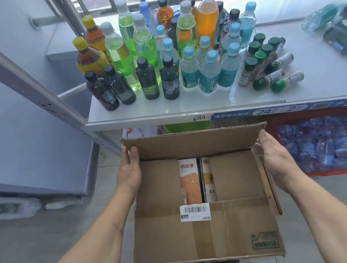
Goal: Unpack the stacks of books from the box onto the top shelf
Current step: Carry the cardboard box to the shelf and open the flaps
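A brown cardboard box (pixel 206 229) sits low in front of me, below the shelf edge, its flaps partly open. Between the two inner flaps I see books (pixel 190 182) standing side by side, one with an orange and white cover, another mostly hidden. My left hand (pixel 130 170) grips the left end of the far flap, thumb over its inner face. My right hand (pixel 275 156) holds the right end of that flap with fingers fairly straight along its edge. The top shelf (pixel 319 78) is a white board just beyond the box.
Many drink bottles (pixel 161 54) crowd the shelf's left and middle; small green-capped bottles (pixel 272 68) lie to their right. Wrapped bottle packs (pixel 339 26) sit far right. A red crate of bottles (pixel 320 145) stands under the shelf. A grey upright post (pixel 38 80) runs at left.
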